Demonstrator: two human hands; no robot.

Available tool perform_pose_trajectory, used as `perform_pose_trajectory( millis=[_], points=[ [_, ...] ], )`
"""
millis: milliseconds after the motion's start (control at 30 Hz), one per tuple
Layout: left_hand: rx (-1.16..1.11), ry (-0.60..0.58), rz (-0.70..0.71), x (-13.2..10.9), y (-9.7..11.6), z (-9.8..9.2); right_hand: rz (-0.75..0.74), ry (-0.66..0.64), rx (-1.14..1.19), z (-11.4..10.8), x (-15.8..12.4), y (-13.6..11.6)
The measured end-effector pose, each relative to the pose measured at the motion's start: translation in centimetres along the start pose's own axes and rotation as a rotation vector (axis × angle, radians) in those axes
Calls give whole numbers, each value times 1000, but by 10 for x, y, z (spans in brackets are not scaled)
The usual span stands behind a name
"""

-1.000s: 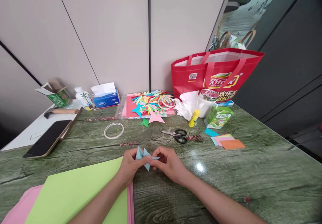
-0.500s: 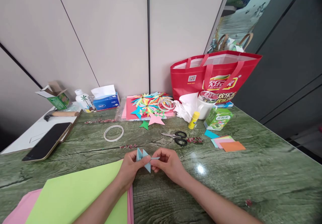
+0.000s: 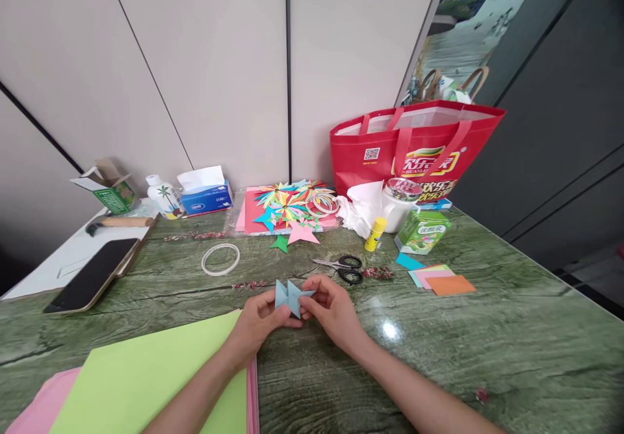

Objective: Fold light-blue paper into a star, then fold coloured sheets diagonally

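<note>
Both hands meet just above the green marbled table, pinching a small folded light-blue paper shape with pointed tips. My left hand grips its lower left side with thumb and fingers. From the right, my right hand pinches its right point. Under my left forearm lies a large light-green sheet on top of pink sheets.
Black scissors, a tape ring, a yellow glue stick and small coloured paper squares lie beyond the hands. Farther back are coloured paper stars, a red bag, a tissue box and a phone.
The blue paper shape has turned and shifted slightly right and up in my fingers; my right hand has closed in nearer to the left hand.
</note>
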State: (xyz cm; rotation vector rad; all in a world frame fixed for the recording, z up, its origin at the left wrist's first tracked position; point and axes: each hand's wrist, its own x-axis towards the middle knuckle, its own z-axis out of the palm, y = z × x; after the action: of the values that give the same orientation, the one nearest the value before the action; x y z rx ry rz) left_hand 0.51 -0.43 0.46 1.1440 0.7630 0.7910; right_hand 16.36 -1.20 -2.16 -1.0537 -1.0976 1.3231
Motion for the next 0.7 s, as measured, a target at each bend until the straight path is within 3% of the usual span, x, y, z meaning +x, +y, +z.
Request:
perform_pose_trajectory(
  millis=[267, 700],
  points=[
    [-57, 96, -7, 3, -5, 2, -17, -51, -82, 0, -1, 1],
    [-51, 228, -23, 2, -2, 6, -187, -73, -259, 1, -4, -1]
  ],
)
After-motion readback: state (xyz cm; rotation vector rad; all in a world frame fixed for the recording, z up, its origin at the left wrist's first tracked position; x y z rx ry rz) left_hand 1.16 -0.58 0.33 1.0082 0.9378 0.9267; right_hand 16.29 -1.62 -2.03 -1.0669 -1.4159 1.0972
